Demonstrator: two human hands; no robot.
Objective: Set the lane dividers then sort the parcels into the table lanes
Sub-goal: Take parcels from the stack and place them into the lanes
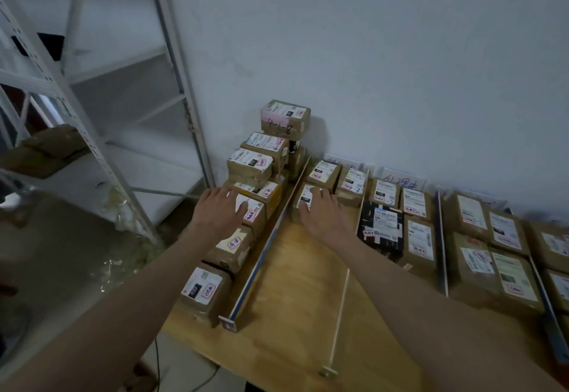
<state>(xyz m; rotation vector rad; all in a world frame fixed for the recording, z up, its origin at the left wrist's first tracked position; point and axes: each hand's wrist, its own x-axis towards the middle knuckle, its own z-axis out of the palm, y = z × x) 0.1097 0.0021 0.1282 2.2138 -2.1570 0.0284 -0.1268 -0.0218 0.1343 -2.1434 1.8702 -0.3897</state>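
Brown cardboard lies under both hands. The left hand [219,213] rests flat, fingers straight and slightly spread, on a labelled parcel [253,210] in the stacked row just left of the long divider [267,247], a blue-and-white strip running from the table's near edge back to the wall. The right hand [320,213] lies just right of that divider, its fingers straight and draped over the top of a small box [304,197], thumb against the box's near side. Behind this box, two more parcels [323,173] sit against the wall.

Left of the divider, the row of parcels rises toward the wall into a pile, topped by a box marked 4-1-8 [285,118]. Right of the divider, bare wooden table [295,299] fills the lane up to a thin white rod [340,314]. Beyond the rod, further lanes hold labelled boxes and one black parcel [381,228], separated by another blue divider [441,243]. White metal shelving [77,108] stands well left of the table.
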